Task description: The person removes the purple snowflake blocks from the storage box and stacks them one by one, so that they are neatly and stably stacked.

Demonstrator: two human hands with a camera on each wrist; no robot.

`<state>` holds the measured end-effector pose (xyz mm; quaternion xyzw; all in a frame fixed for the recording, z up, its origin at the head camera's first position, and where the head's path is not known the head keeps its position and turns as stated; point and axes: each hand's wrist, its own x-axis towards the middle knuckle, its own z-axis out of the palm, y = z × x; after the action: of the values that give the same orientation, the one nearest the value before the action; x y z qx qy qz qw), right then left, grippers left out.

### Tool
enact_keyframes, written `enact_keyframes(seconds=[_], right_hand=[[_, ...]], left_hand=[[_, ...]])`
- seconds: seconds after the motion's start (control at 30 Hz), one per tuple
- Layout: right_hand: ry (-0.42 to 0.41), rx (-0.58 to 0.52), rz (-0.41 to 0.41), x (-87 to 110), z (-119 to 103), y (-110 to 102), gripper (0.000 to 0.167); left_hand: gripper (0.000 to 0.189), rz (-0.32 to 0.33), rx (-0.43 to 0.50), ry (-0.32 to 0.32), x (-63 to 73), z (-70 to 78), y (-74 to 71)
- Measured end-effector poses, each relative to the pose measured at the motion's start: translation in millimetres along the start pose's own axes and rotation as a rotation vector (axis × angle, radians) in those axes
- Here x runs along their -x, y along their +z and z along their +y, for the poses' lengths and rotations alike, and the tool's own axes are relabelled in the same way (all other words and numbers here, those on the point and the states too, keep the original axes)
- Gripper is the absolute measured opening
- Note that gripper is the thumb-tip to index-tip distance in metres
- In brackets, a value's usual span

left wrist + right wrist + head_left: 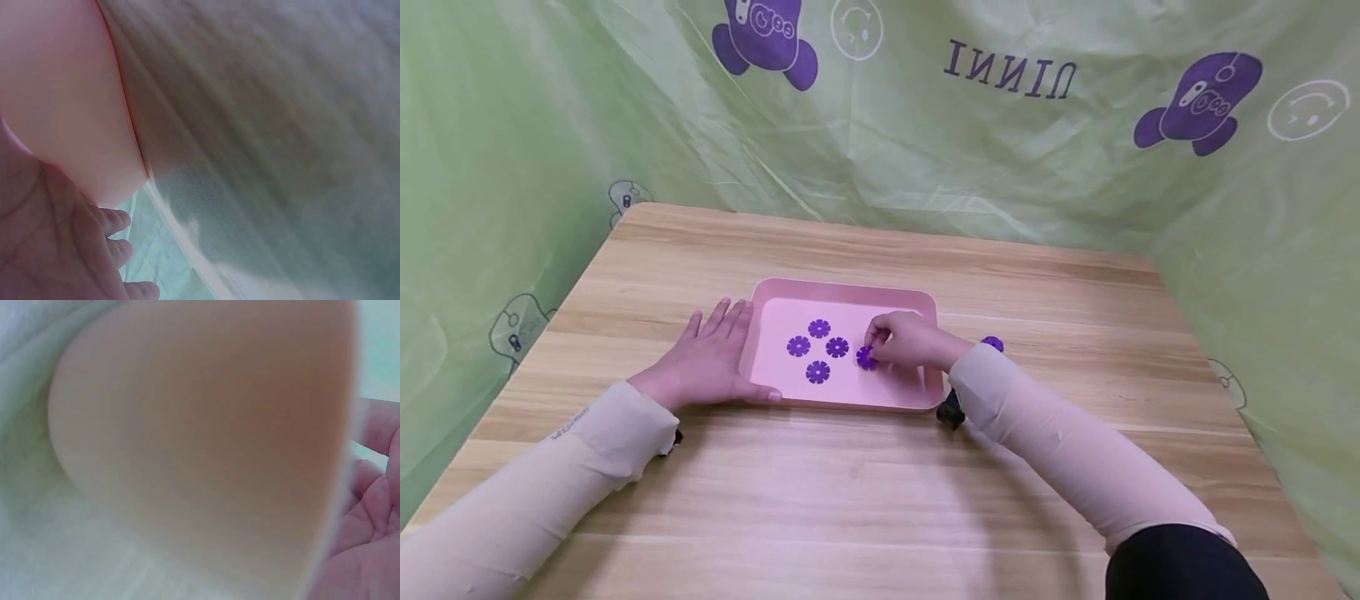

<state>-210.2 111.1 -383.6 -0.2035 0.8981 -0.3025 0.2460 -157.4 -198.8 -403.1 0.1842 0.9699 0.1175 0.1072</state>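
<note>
A shallow pink tray sits on the table, with several purple notched discs laid out inside it. Over the tray's right half, my right hand pinches another purple notched disc between thumb and finger, close to the tray floor. My left hand lies with straight fingers along the tray's left side, its thumb at the front rim. The left wrist view shows its palm beside the tray's outer wall. In the right wrist view the tray wall covers much of my right hand.
One more purple disc lies on the wooden table right of the tray, partly behind my right wrist. A black object shows under that wrist. A green printed curtain hangs behind and at both sides of the table.
</note>
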Motion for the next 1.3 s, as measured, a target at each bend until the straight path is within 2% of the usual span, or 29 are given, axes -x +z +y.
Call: enact_keyframes(seconds=[0.27,0.57,0.87,1.07,1.3], right_hand=[[-0.046,-0.112,0.059,6.5,11.0,-14.8,0.007],[0.04,-0.211,0.106,16.0,22.2,-29.7,0.008],[0.04,-0.323,0.12,21.0,33.4,-39.7,0.013],[0.051,-0.428,0.148,26.3,50.4,-48.8,0.014],[0.067,-0.485,0.17,35.0,69.1,-60.6,0.02]], left_hand=[[0.149,0.005,-0.004,0.001,-0.1,-0.8,0.6],[0.149,0.002,0.004,-0.004,0.1,-0.5,-0.6],[0.15,-0.003,0.008,-0.009,0.4,-1.4,1.4],[0.149,-0.007,0.023,-0.006,0.9,-0.5,2.4],[0.148,-0.004,0.017,-0.005,0.5,0.6,0.2]])
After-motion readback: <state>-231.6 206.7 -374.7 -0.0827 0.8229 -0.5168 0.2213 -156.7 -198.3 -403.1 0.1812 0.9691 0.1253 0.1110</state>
